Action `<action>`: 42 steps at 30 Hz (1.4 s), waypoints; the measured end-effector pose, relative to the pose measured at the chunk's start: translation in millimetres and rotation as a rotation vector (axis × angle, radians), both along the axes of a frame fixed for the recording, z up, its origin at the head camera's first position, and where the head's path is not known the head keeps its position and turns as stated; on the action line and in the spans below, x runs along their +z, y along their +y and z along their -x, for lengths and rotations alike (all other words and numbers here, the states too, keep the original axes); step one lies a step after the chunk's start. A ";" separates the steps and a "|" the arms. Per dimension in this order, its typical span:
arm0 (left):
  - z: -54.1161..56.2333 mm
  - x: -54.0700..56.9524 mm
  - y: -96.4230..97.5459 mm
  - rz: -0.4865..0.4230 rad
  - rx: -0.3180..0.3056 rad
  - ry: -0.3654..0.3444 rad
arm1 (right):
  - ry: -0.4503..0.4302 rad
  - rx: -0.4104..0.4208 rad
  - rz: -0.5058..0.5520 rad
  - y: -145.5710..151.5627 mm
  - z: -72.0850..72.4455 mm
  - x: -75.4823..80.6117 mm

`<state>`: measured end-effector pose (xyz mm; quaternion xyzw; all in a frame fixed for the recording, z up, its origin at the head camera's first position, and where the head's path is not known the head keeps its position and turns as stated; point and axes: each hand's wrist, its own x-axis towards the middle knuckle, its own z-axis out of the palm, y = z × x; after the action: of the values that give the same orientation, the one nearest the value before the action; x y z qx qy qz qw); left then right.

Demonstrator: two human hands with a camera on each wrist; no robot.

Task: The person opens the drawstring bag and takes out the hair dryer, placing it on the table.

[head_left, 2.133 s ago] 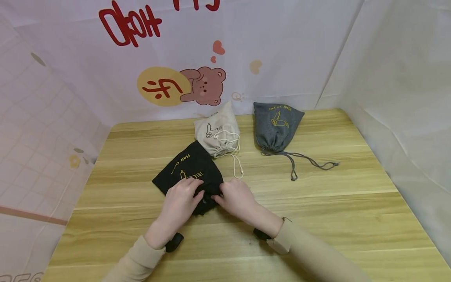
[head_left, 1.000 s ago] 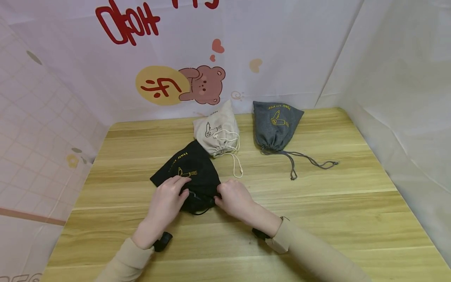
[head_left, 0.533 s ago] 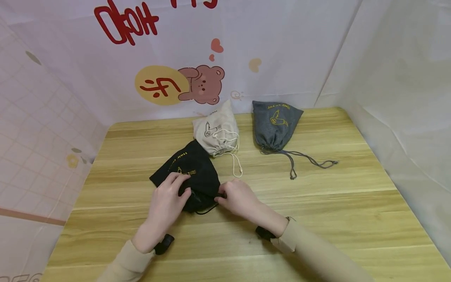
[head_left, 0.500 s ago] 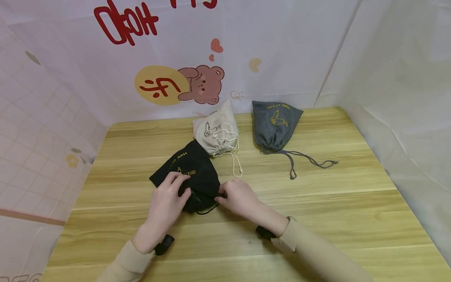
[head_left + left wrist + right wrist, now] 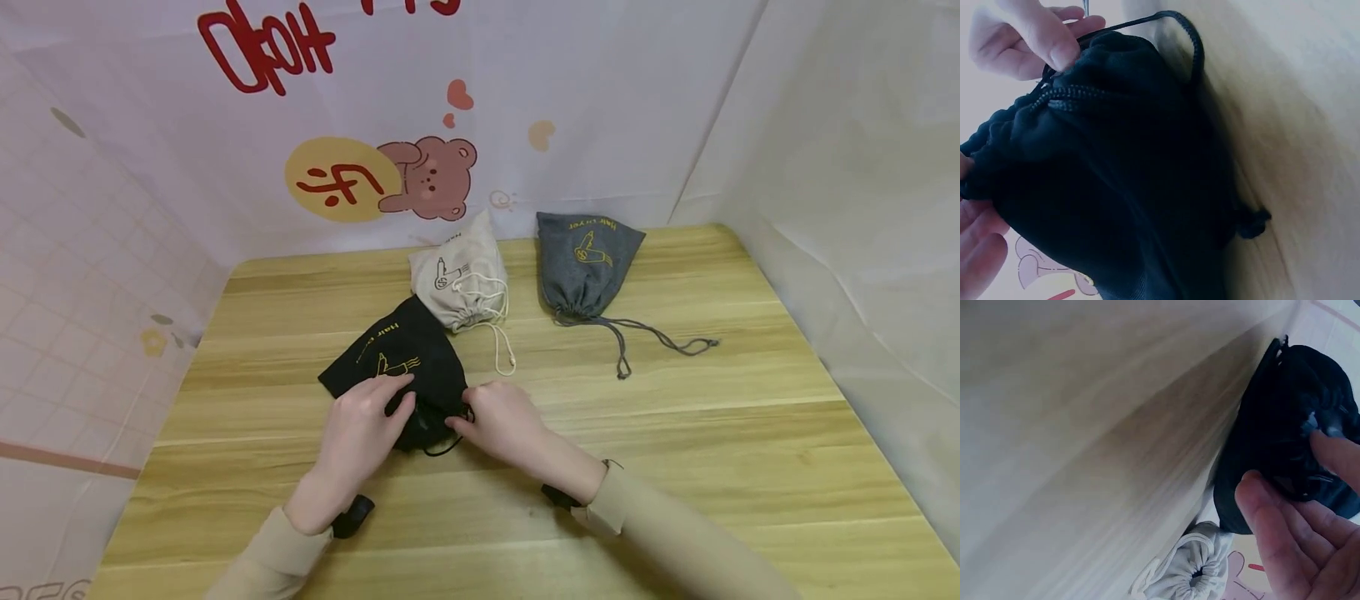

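A black drawstring bag (image 5: pixel 431 367) with a yellow hair dryer print lies on the table, its gathered mouth toward the person. My left hand (image 5: pixel 360 421) pinches the left side of the mouth between thumb and fingers. At the right side, my right hand (image 5: pixel 502 421) grips the hem, and in the left wrist view its thumb (image 5: pixel 1063 53) presses beside the black cord (image 5: pixel 1194 44). Between thumb and fingers (image 5: pixel 1260 500) in the right wrist view, the mouth fabric bunches up. What the bag holds is hidden.
Touching the black bag's far corner lies a beige drawstring bag (image 5: pixel 465 275) with white cords. A grey drawstring bag (image 5: pixel 585 267) is at the back right, its cords (image 5: pixel 660 337) trailing right. A printed cloth wall (image 5: pixel 600 100) stands behind the wooden table (image 5: pixel 675 433).
My left hand has shifted slightly left, and the bag's mouth has spread wider. A cord loop now shows at its near edge. Lately my right thumb has moved inward over the hem.
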<state>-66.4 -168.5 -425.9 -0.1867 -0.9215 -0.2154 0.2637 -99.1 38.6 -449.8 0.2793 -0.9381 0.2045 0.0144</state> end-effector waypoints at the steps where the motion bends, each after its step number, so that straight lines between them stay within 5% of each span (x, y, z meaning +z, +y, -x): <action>1: 0.9 0.0 1.0 -0.005 0.005 -0.016 | 0.005 -0.004 0.000 -1.6 0.6 -0.8; 9: 7.7 -9.9 9.0 -0.033 0.012 -0.117 | 0.021 -0.006 0.022 -9.1 3.0 -6.7; 17: 5.9 -8.4 9.7 0.030 -0.037 -0.243 | 0.032 -0.022 -0.022 -10.0 3.5 -7.5; 33: 9.7 9.1 -18.8 0.040 -0.043 -0.108 | -0.006 -0.038 -0.058 -0.5 3.3 -3.4; 42: 10.6 15.5 -21.1 0.048 0.017 -0.114 | -0.019 -0.049 -0.032 4.3 5.7 -0.5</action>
<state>-77.0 -189.6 -410.5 -0.1725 -0.9416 -0.2013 0.2078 -104.9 42.9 -450.3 0.2545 -0.9478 0.1918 0.0061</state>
